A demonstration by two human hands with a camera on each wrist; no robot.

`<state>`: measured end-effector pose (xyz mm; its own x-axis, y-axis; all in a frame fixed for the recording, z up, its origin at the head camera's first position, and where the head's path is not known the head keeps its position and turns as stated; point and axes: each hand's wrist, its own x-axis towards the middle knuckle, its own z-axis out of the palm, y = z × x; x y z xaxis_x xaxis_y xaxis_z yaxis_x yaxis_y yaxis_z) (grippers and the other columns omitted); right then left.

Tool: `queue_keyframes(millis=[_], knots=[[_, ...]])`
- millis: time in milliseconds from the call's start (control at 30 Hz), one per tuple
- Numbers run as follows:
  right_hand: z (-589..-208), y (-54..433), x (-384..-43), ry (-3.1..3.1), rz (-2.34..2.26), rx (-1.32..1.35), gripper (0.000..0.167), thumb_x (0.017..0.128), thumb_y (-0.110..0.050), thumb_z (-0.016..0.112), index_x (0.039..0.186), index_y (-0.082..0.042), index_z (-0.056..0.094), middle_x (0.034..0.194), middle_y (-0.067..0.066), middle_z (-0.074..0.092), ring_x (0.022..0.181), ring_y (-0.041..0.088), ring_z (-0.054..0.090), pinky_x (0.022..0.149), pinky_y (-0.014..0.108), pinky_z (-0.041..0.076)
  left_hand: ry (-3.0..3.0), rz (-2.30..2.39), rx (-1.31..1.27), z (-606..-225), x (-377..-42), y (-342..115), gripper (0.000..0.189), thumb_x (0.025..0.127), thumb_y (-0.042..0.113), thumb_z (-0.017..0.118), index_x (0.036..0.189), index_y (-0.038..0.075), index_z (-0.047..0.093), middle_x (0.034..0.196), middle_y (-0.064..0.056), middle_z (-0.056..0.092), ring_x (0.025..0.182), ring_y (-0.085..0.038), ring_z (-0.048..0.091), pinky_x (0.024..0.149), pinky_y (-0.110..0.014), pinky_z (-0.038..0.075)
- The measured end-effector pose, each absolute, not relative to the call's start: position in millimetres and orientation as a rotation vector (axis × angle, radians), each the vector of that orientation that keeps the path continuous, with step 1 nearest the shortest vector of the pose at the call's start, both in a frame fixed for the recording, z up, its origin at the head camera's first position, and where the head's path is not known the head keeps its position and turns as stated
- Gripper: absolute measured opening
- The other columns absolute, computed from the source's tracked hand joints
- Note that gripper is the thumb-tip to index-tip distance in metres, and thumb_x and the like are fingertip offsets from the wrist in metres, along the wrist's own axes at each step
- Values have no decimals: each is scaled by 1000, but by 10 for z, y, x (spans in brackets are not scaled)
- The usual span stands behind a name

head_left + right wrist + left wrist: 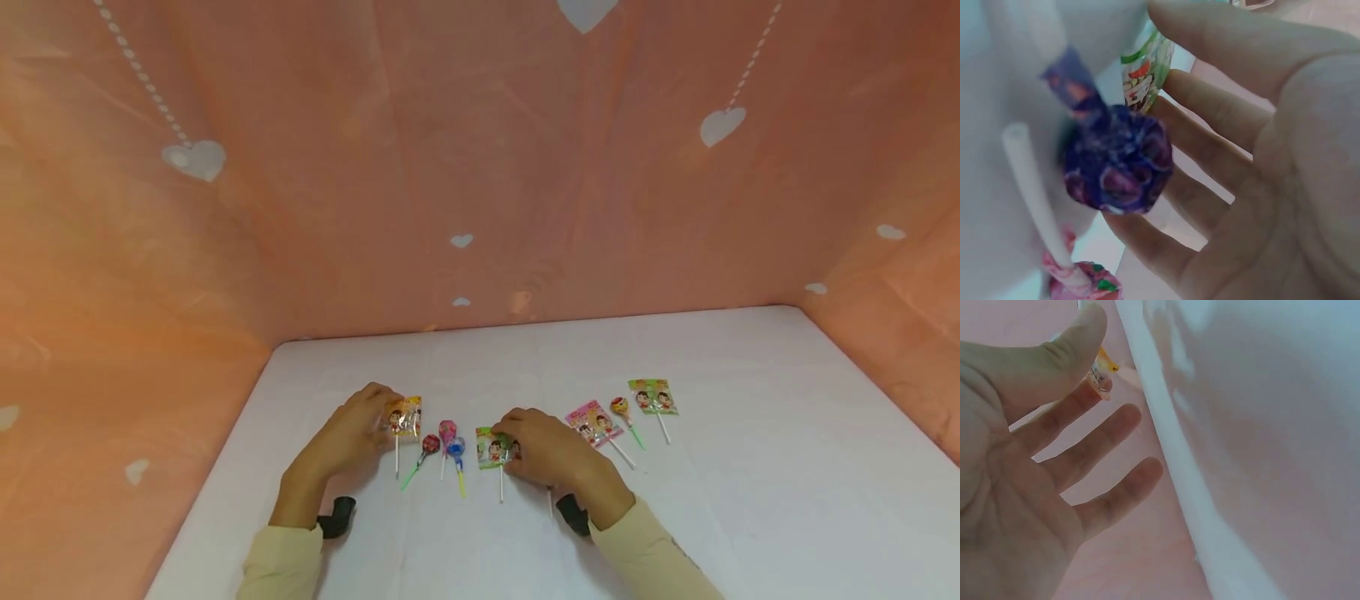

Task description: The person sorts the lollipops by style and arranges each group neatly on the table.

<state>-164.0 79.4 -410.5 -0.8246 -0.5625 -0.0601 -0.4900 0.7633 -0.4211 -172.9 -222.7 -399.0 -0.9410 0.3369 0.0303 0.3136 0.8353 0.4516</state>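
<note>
In the head view, my left hand (358, 429) pinches the edge of a flat lollipop in an orange wrapper (408, 415), its white stick pointing toward me. The left wrist view shows the thumb and index finger on that wrapper, the other fingers spread. My right hand (551, 446) pinches a flat lollipop in a green wrapper (491, 450). Between the hands lie round lollipops: a red one (431, 444), a pink one (447, 430) and a blue one (456, 447). A purple-wrapped round lollipop (1119, 162) shows close to the right fingers; in the head view that hand mostly hides it.
Right of my right hand lie a pink-wrapped flat lollipop (595, 422), a yellow-and-red round one (619, 406) and another green-wrapped flat one (654, 396). The white table (750, 500) is bordered by orange cloth walls (480, 167) with white hearts.
</note>
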Motion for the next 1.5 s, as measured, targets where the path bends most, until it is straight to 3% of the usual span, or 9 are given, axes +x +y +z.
queue_keyframes(millis=[800,1133,1500], knots=[[-4118,853,-1665,2828,-551,-794,47,83,-24,80,125,-9,66,131,8,63,124,27,57,107,43,46,2910,572,637,-3884,-2008,-2077,41,92,10,69,131,4,61,134,-11,56,124,-33,57,105,-52,46],[-4118,825,-1653,2830,-529,-804,45,84,-22,78,125,-8,65,130,7,62,123,27,58,106,43,46,2917,457,672,-3893,-2123,-2026,45,88,11,74,132,6,61,136,-10,56,127,-32,56,106,-52,45],[-4120,761,-1623,2818,-502,-764,46,82,-22,78,126,-12,66,126,4,61,116,22,59,94,44,52,2972,357,789,-3942,-2365,-1999,46,88,8,72,132,0,59,135,-14,56,120,-33,59,101,-51,49]])
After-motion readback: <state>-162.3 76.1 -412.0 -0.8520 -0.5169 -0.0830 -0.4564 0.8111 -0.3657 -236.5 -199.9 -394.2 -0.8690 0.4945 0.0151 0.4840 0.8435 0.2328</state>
